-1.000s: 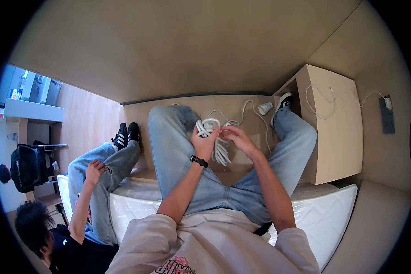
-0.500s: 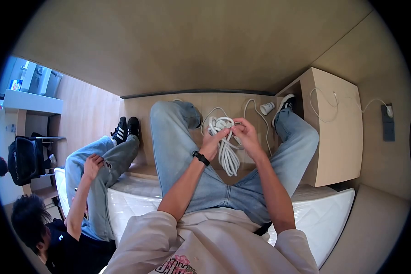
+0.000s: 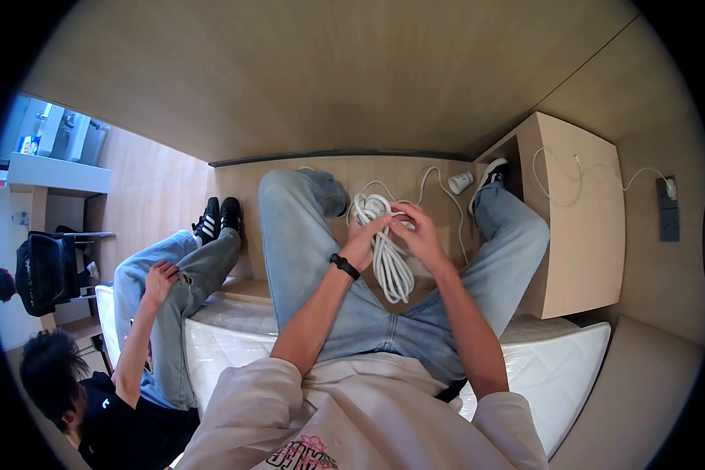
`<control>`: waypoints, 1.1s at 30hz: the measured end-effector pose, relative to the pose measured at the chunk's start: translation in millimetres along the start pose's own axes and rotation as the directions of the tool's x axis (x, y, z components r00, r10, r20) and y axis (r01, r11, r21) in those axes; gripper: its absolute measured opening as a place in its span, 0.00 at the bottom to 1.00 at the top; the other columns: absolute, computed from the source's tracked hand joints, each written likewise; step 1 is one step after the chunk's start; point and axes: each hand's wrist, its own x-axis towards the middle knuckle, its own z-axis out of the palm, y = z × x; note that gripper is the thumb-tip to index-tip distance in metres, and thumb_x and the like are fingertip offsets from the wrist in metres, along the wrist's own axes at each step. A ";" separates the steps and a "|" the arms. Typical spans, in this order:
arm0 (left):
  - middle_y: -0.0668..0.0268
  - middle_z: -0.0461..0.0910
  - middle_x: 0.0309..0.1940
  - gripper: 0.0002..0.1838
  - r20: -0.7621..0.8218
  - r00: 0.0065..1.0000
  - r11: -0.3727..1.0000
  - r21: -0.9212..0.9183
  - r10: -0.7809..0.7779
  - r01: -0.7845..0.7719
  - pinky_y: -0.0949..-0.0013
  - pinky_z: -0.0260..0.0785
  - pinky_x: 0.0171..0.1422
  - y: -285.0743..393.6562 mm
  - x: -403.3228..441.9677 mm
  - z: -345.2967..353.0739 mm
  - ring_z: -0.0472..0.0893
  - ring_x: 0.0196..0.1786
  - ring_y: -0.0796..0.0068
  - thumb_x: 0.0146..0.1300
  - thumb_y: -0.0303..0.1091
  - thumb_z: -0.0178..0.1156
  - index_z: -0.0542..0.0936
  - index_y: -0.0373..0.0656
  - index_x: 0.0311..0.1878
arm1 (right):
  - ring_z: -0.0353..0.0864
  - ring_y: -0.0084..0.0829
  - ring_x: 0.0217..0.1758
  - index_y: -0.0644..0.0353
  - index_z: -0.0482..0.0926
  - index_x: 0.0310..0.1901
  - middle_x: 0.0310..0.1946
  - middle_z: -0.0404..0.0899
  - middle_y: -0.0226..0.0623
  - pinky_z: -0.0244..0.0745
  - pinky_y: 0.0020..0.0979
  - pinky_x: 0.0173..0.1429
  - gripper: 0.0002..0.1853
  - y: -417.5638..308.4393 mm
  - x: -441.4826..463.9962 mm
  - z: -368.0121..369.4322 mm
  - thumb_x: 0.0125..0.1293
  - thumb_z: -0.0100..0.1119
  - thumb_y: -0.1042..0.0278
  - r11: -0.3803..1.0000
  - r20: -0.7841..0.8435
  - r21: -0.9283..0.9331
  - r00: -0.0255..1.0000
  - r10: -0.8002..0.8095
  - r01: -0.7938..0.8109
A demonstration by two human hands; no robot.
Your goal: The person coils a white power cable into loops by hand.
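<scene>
A thick white cable (image 3: 393,274), looped into a bundle, hangs between my spread knees. My left hand (image 3: 360,244) grips the upper part of the bundle from the left, with a black band on that wrist. From the right, my right hand (image 3: 420,236) pinches the cable at the bundle's neck, its thumb close to the left thumb. Small loops stick up above both hands. A thinner white cord (image 3: 451,205) trails over the floor behind the bundle, and a white cylindrical piece (image 3: 460,182) lies near my right shoe.
On the right stands a wooden cabinet (image 3: 583,227) with a white cord on it, near a wall socket (image 3: 669,215). A mattress (image 3: 231,352) in clear wrap is under me. To my left sits another person (image 3: 145,313). A wooden panel (image 3: 352,78) rises in front.
My right hand has shifted slightly around the bundle's neck. The round white end seen among the upper loops before is now covered by cable loops.
</scene>
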 end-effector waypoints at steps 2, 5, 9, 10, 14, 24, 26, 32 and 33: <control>0.68 0.77 0.33 0.12 -0.028 1.000 0.999 -0.047 0.005 -0.007 0.74 0.73 0.34 3.6 -1.3 7.7 0.78 0.33 0.78 0.59 0.27 0.62 0.73 0.42 0.45 | 0.73 0.25 0.51 0.63 0.69 0.60 0.51 0.71 0.37 0.70 0.28 0.57 0.29 -1.1 -0.4 1.3 0.57 0.66 0.75 0.988 0.069 0.089 0.990 0.122 -0.128; 0.68 0.76 0.33 0.12 -0.015 1.000 0.998 -0.068 0.009 -0.010 0.72 0.74 0.34 -1.3 4.8 -7.8 0.78 0.32 0.77 0.59 0.27 0.62 0.72 0.42 0.44 | 0.70 0.28 0.56 0.61 0.55 0.68 0.55 0.69 0.39 0.66 0.31 0.62 0.43 3.7 -6.7 5.1 0.53 0.71 0.69 0.984 0.255 -0.044 0.950 0.180 -0.174; 0.66 0.76 0.33 0.15 0.026 1.000 0.999 -0.034 0.009 -0.008 0.70 0.75 0.33 -4.7 5.9 -13.9 0.79 0.31 0.76 0.58 0.27 0.64 0.70 0.42 0.45 | 0.69 0.30 0.58 0.65 0.54 0.67 0.58 0.68 0.41 0.65 0.32 0.63 0.47 19.5 -9.3 11.7 0.48 0.73 0.66 0.939 0.348 -0.329 0.911 0.222 -0.103; 0.66 0.76 0.33 0.15 0.026 1.000 0.999 -0.034 0.005 -0.004 0.70 0.75 0.33 -4.5 4.8 -11.3 0.79 0.31 0.76 0.58 0.27 0.64 0.70 0.42 0.45 | 0.70 0.30 0.57 0.67 0.57 0.65 0.57 0.70 0.42 0.65 0.32 0.62 0.45 19.2 -10.1 12.8 0.47 0.73 0.66 0.947 0.359 -0.315 0.917 0.176 -0.059; 0.67 0.77 0.34 0.18 -0.006 0.990 0.967 0.214 0.142 -0.138 0.72 0.75 0.35 -1.1 6.0 -1.4 0.79 0.33 0.77 0.56 0.27 0.66 0.70 0.42 0.48 | 0.76 0.31 0.51 0.67 0.69 0.56 0.47 0.77 0.41 0.70 0.34 0.56 0.34 3.9 -9.4 9.8 0.46 0.71 0.68 0.825 0.188 -0.544 0.937 0.296 -0.151; 0.67 0.73 0.52 0.29 0.315 0.945 0.797 0.590 -0.085 -0.125 0.73 0.65 0.59 -13.4 1.1 -0.4 0.72 0.55 0.78 0.60 0.32 0.65 0.66 0.40 0.62 | 0.79 0.28 0.38 0.63 0.76 0.41 0.35 0.78 0.33 0.75 0.28 0.42 0.12 -9.9 -5.5 -3.0 0.55 0.62 0.77 0.877 -0.233 0.423 0.908 0.347 -0.227; 0.68 0.74 0.48 0.25 0.276 0.957 0.790 0.604 -0.088 -0.102 0.74 0.66 0.56 -17.4 6.4 -2.3 0.72 0.52 0.80 0.60 0.33 0.65 0.68 0.40 0.59 | 0.78 0.28 0.40 0.62 0.76 0.41 0.35 0.78 0.34 0.73 0.29 0.46 0.11 -5.0 -4.2 -15.6 0.54 0.61 0.78 0.846 -0.231 0.503 0.916 0.329 -0.177; 0.70 0.77 0.39 0.17 0.183 0.982 0.735 0.662 0.033 -0.148 0.77 0.68 0.45 -26.0 5.2 -4.9 0.74 0.40 0.83 0.60 0.36 0.65 0.75 0.38 0.49 | 0.77 0.30 0.44 0.61 0.74 0.38 0.36 0.77 0.37 0.72 0.31 0.53 0.09 -10.6 2.5 -22.2 0.55 0.59 0.81 0.784 -0.289 0.618 0.910 0.296 -0.059; 0.69 0.78 0.37 0.19 0.185 0.981 0.698 0.695 0.058 -0.172 0.77 0.69 0.43 -23.5 5.0 -2.5 0.75 0.37 0.82 0.59 0.39 0.66 0.76 0.37 0.48 | 0.77 0.31 0.44 0.61 0.74 0.38 0.37 0.78 0.37 0.72 0.31 0.52 0.09 -11.3 2.8 -21.3 0.55 0.59 0.81 0.806 -0.304 0.590 0.909 0.285 -0.056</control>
